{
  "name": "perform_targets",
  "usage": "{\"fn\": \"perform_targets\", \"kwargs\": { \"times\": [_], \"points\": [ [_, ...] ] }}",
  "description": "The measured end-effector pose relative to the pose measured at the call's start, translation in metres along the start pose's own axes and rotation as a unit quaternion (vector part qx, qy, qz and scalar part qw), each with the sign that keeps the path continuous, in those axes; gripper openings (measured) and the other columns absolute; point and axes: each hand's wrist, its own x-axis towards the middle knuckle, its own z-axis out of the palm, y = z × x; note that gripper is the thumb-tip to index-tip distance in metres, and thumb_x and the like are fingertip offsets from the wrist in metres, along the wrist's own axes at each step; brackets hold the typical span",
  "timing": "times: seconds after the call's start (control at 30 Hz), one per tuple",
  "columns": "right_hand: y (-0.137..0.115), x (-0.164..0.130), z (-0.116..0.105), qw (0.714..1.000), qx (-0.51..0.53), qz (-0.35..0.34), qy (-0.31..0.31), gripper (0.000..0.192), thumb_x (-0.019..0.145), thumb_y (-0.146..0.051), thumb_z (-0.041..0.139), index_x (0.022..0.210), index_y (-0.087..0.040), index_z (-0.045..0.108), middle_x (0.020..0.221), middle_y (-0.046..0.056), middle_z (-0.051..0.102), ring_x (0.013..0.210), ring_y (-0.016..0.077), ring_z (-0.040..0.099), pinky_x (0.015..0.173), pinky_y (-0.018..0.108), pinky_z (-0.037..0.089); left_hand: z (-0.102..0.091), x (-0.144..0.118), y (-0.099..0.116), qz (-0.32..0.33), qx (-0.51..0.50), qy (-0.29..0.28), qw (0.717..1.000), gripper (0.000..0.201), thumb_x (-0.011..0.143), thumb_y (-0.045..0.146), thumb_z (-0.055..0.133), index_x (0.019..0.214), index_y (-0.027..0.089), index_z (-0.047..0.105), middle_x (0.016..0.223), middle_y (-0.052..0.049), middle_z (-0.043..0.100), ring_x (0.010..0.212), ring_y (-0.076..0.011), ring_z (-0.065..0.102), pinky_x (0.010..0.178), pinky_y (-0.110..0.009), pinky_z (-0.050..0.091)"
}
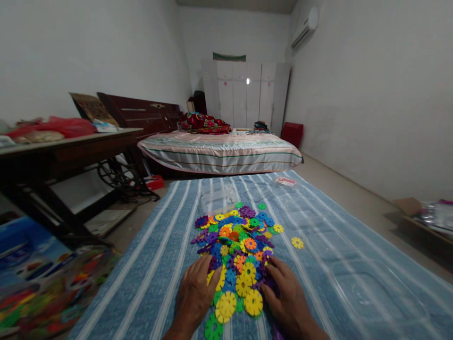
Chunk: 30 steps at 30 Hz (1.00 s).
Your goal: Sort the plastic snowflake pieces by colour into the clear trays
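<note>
A heap of plastic snowflake discs (pixel 244 274) in yellow, green, blue, orange and purple lies between my two hands on a striped cloth (pixel 148 269). My left hand (pixel 196 293) rests at the near left side of the heap, fingers stretched and touching discs there. At the near right side, my right hand (pixel 285 295) has its thumb and fingers apart over some purple discs (pixel 271 285), which it partly hides. A single yellow disc (pixel 297 242) lies apart on the right, and a green disc (pixel 214 327) is at the near edge of the heap.
A clear plastic box (pixel 208 202) sits beyond the heap. Transparent plastic (pixel 382 290) lies on the right of the cloth, and a small red-and-white packet (pixel 286 181) at the far edge. A sewing-machine table (pixel 63 146) stands left, a bed (pixel 226 156) ahead, a cardboard box (pixel 417 217) right.
</note>
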Motion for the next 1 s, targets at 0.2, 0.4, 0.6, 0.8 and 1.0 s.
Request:
{"fn": "perform_targets", "kwargs": {
  "times": [0.2, 0.4, 0.6, 0.8, 1.0],
  "points": [
    [-0.001, 0.0017, -0.0009, 1.0, 0.003, 0.001, -0.007, 0.039, 0.081, -0.029, 0.064, 0.12, -0.024, 0.066, 0.135, 0.009, 0.058, 0.122, 0.0284, 0.057, 0.1, 0.045, 0.051, 0.0013, -0.0004, -0.0018, 0.009, 0.01, 0.003, 1.0, 0.042, 0.092, 0.053, 0.046, 0.111, 0.019, 0.063, 0.109, -0.011, 0.072, 0.103, -0.0272, 0.067, 0.089, -0.043, 0.054],
    [-0.0049, 0.003, -0.0029, 1.0, 0.006, 0.002, 0.001, 0.041, 0.08, -0.026, 0.064, 0.121, -0.024, 0.065, 0.135, 0.01, 0.058, 0.122, 0.0283, 0.057, 0.101, 0.045, 0.051, -0.0014, 0.0007, -0.0007, 0.025, 0.016, 0.007, 1.0, 0.04, 0.094, 0.052, 0.044, 0.11, 0.02, 0.062, 0.107, -0.01, 0.072, 0.102, -0.0268, 0.067, 0.087, -0.042, 0.055],
    [-0.0047, 0.003, -0.0027, 1.0, 0.003, 0.0, 0.001, 0.04, 0.08, -0.026, 0.063, 0.121, -0.024, 0.065, 0.135, 0.01, 0.058, 0.121, 0.0283, 0.057, 0.1, 0.045, 0.051, -0.0034, 0.002, 0.002, 0.05, 0.011, 0.023, 0.998, 0.039, 0.094, 0.051, 0.044, 0.111, 0.02, 0.061, 0.104, -0.009, 0.072, 0.099, -0.0267, 0.068, 0.086, -0.042, 0.055],
    [-0.0047, 0.0032, -0.0023, 1.0, 0.008, 0.004, 0.008, 0.04, 0.08, -0.026, 0.064, 0.12, -0.024, 0.066, 0.134, 0.01, 0.059, 0.121, 0.0288, 0.057, 0.1, 0.045, 0.051, -0.0039, 0.0024, 0.0031, 0.079, 0.012, 0.044, 0.996, 0.035, 0.095, 0.046, 0.045, 0.114, 0.02, 0.059, 0.105, -0.01, 0.072, 0.099, -0.027, 0.068, 0.084, -0.042, 0.057],
    [-0.0055, 0.0038, -0.0028, 1.0, 0.008, 0.001, 0.007, 0.039, 0.08, -0.025, 0.064, 0.119, -0.023, 0.066, 0.134, 0.01, 0.059, 0.121, 0.0275, 0.057, 0.101, 0.044, 0.05, -0.0038, 0.0025, 0.0014, 0.069, -0.004, 0.041, 0.997, 0.036, 0.094, 0.047, 0.048, 0.114, 0.02, 0.059, 0.105, -0.01, 0.072, 0.098, -0.0265, 0.068, 0.085, -0.042, 0.057]
  ]
}}
